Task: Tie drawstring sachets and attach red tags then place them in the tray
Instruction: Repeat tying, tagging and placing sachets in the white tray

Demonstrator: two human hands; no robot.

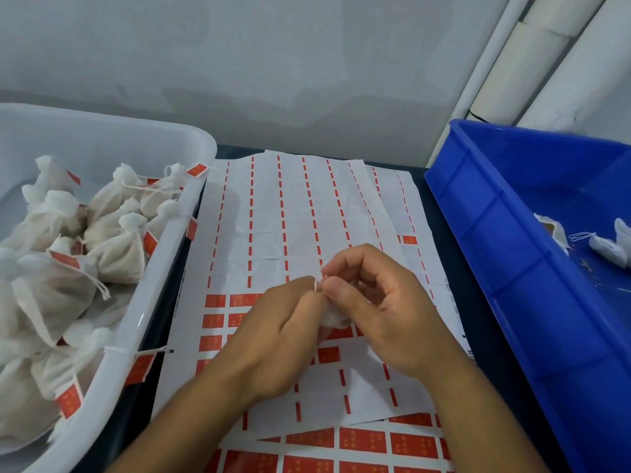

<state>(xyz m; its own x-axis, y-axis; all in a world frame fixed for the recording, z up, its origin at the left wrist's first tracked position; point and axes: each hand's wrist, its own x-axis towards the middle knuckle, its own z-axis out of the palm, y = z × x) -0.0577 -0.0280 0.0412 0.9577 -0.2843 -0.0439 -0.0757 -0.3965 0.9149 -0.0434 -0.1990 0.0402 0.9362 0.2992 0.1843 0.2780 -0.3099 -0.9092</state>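
Both hands meet over the sticker sheet [307,213] at centre; the left hand [273,336] and right hand [386,312] each pinch the drawstring [319,283] of a small white sachet [333,317] tucked between them, fingers curled; at nine o'clock the white tray [164,268] holds a heap of tagged sachets [68,254]; at three o'clock the blue bin [512,240] holds a few untagged sachets [607,249]; red tags [363,440] fill the sheet at six o'clock.
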